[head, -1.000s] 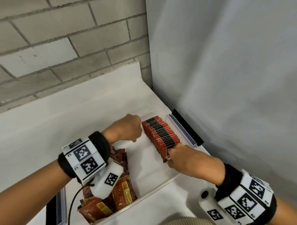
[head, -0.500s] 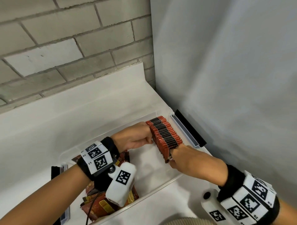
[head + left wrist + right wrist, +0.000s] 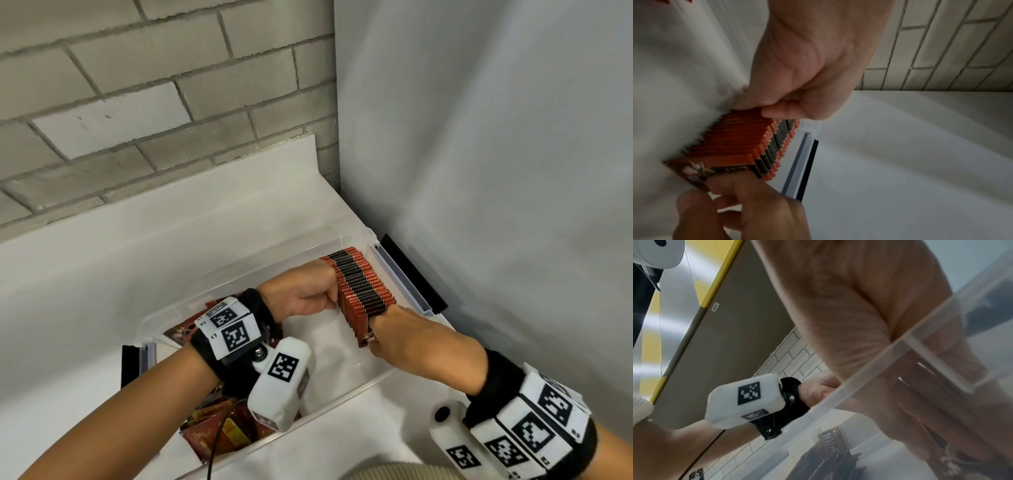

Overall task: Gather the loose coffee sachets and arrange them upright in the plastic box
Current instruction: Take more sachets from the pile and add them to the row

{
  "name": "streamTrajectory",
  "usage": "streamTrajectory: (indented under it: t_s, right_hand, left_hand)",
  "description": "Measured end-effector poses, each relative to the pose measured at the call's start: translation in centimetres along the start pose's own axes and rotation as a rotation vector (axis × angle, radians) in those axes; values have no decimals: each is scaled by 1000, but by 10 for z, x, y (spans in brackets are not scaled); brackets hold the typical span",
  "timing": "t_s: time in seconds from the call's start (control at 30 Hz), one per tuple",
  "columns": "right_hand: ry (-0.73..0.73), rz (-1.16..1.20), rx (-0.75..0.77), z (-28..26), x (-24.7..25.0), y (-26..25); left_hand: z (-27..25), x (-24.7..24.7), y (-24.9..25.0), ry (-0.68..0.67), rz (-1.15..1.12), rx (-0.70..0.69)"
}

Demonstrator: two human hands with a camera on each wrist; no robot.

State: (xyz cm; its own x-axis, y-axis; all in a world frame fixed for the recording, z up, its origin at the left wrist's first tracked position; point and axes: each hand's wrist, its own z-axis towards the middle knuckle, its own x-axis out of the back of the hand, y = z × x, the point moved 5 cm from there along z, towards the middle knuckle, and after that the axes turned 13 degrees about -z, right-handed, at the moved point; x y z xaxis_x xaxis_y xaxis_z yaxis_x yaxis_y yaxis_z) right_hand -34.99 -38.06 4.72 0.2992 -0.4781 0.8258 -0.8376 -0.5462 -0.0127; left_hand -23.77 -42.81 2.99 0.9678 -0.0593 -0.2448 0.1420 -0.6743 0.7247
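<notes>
The row of upright sachets (image 3: 363, 287) stood packed on edge at the box's two o'clock end, apparently braced so it would not topple. The left hand (image 3: 305, 294), fingers curled, pressed its side; the right hand (image 3: 397, 332) pinched the nearest sachet. Loose sachets (image 3: 219, 431) lay heaped at seven o'clock in the plastic box (image 3: 342, 394).

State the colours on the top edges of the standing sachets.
Orange-red with a black band down the middle of the sachets; head view.

Head view taken from above, facing down at box (image 3: 404, 371), left wrist view close along sachet row (image 3: 748, 142), right wrist view upward through box wall, row shared.
</notes>
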Motion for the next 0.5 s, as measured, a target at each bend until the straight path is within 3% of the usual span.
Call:
streamTrajectory:
  t_s: [0.27,0.4,0.5]
  right_hand:
    - [-20,-8,-11,0,2,2]
    - [-19,4,-20,1,4,2]
    - [0,-4,-9,1,6,1]
  left_hand:
    - [-11,3,-9,84,-16,55]
    - [-18,-6,-22,-26,19,96]
    - [-16,-9,-25,-22,-30,106]
